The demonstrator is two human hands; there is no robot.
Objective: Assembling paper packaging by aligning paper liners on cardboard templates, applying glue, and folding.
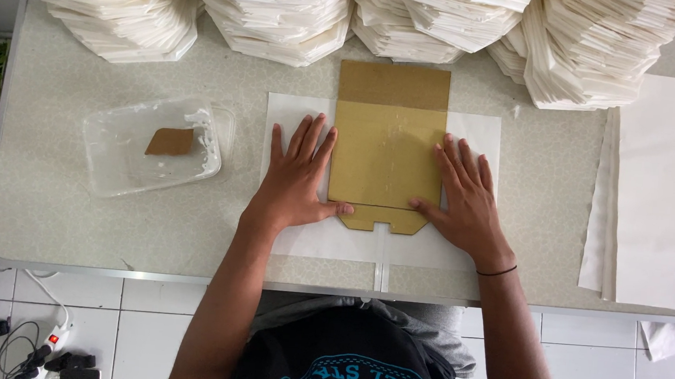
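A brown cardboard template (388, 145) lies on a white paper sheet (480, 132) in the middle of the table. My left hand (299, 175) rests flat on the paper at the template's left edge, thumb touching the template's lower corner. My right hand (464, 194) lies flat on the paper at the template's right edge, thumb at the lower right corner. Both hands have fingers spread and hold nothing.
Tall stacks of folded white paper (279, 11) line the table's far edge. A clear plastic tray (117, 166) with white paste and a small brown card (170, 141) sits at left. Loose white sheets (662, 196) lie at right. Cables and a power strip (49, 343) are on the floor.
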